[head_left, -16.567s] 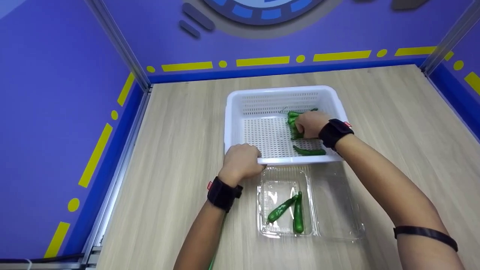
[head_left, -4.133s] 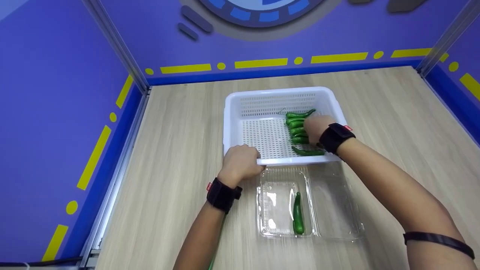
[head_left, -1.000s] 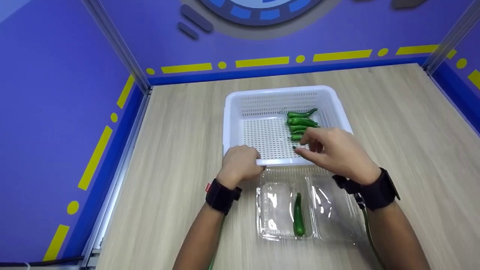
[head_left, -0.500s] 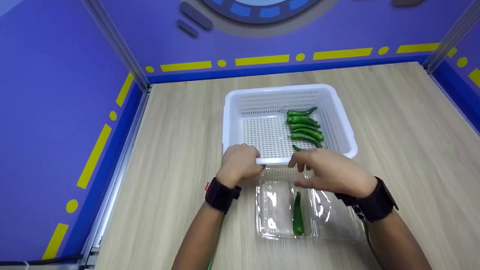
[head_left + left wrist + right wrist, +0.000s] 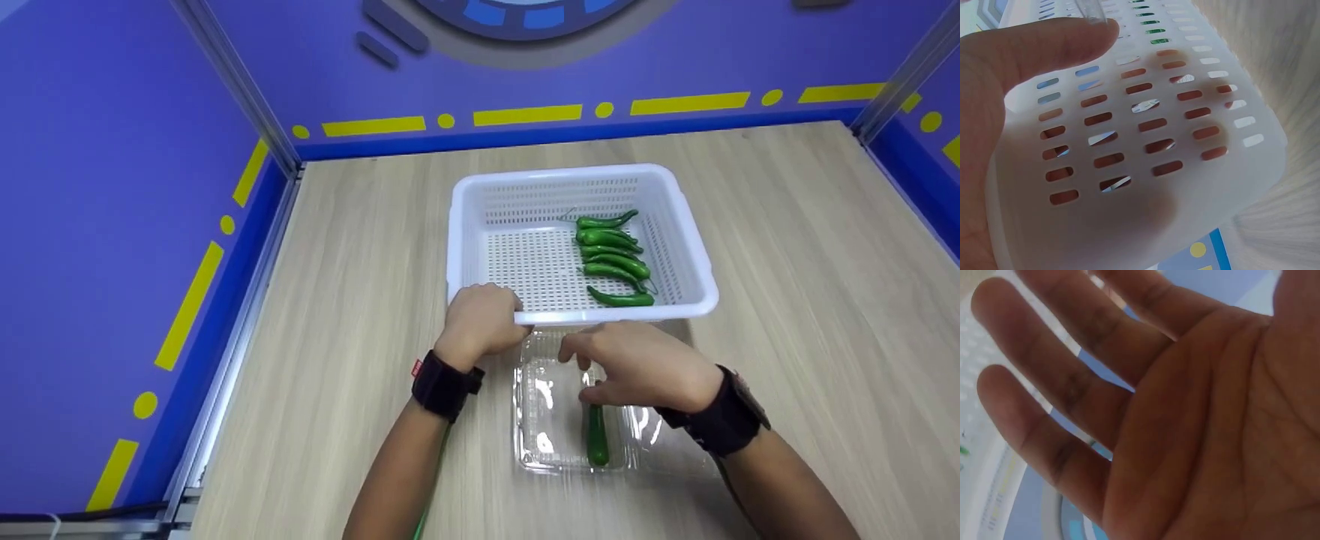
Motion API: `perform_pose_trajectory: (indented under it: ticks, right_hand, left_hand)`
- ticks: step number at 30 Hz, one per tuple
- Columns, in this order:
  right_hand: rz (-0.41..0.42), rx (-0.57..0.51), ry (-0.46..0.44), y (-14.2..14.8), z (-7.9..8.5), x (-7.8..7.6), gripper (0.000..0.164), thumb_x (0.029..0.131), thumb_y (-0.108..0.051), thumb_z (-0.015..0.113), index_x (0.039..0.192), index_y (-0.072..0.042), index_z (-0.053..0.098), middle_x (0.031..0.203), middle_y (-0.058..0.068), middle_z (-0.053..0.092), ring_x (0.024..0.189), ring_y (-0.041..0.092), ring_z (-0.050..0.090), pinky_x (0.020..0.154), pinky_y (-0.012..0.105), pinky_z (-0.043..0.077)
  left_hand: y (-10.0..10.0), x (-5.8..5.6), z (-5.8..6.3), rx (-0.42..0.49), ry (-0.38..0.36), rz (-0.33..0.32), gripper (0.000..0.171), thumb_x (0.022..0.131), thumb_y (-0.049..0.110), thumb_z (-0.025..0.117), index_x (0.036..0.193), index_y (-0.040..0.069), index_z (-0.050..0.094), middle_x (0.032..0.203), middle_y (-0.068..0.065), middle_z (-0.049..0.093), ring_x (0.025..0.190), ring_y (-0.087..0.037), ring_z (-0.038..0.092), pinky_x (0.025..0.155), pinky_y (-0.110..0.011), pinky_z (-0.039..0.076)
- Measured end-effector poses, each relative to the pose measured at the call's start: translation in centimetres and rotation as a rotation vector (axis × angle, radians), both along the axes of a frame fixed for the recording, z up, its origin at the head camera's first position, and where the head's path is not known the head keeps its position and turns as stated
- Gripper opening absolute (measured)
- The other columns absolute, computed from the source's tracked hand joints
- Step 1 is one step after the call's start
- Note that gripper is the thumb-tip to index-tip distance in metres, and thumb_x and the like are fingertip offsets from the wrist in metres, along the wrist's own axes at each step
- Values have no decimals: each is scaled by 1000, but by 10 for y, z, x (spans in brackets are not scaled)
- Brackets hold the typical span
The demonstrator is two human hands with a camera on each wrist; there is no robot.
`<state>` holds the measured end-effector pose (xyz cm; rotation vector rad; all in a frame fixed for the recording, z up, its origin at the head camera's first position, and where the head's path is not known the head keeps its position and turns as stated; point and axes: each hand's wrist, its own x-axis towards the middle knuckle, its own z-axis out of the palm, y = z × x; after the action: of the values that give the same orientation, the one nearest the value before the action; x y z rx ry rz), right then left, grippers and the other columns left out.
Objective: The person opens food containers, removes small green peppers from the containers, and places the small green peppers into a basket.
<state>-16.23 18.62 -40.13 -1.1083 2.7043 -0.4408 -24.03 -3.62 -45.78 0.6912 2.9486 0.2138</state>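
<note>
My left hand (image 5: 482,319) grips the near-left rim of a white perforated plastic basket (image 5: 581,317); in the left wrist view its thumb (image 5: 1044,48) lies along the outer wall, and its fingers show through the slots. Several green chili peppers (image 5: 615,264) lie side by side along the basket's right half. Below stands an open clear plastic clamshell box (image 5: 519,435) with one green chili pepper (image 5: 597,439) in its left half. Over that box hovers my right hand (image 5: 637,367), covering the pepper's upper end. The right wrist view shows its palm (image 5: 1196,433) bare and fingers apart.
The clamshell's lid half (image 5: 671,450) lies folded out to the right, partly behind the right forearm. Both stand on a wood-grain table (image 5: 360,300). Blue panels (image 5: 517,90) enclose the table at the back and sides.
One of two chili peppers has left the clamshell, and the basket's row is now fully visible. My right hand has moved from the basket back over the clamshell. The left hand keeps its grip.
</note>
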Motion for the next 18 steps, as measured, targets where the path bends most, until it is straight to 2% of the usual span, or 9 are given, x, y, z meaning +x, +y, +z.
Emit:
perform_pose_trajectory:
  ticks: [7,14,18]
  right_hand:
    - [80,5,15,-11,-6,9,34,73,-19,84,104,-18,68,93,-3,74,83,13,70,71,33,56]
    - [89,38,35,-7,-24,14,35,69,-16,83,100,-17,69,88,-2,73,76,14,67,65,33,53]
    - [94,72,55,-5,-35,15,38,66,-18,85,101,-16,71,92,-2,72,81,18,66,71,36,52]
  left_hand:
    - [0,0,-1,-12,0,0,30,83,39,67,60,22,57,61,5,56,60,-18,56,52,-35,41]
    - [0,0,0,-12,-15,2,33,83,38,66,58,22,52,60,6,53,59,-18,55,52,-34,40]
    - [0,0,0,1,-3,0,35,83,39,66,57,23,51,59,6,50,58,-18,54,52,-35,39]
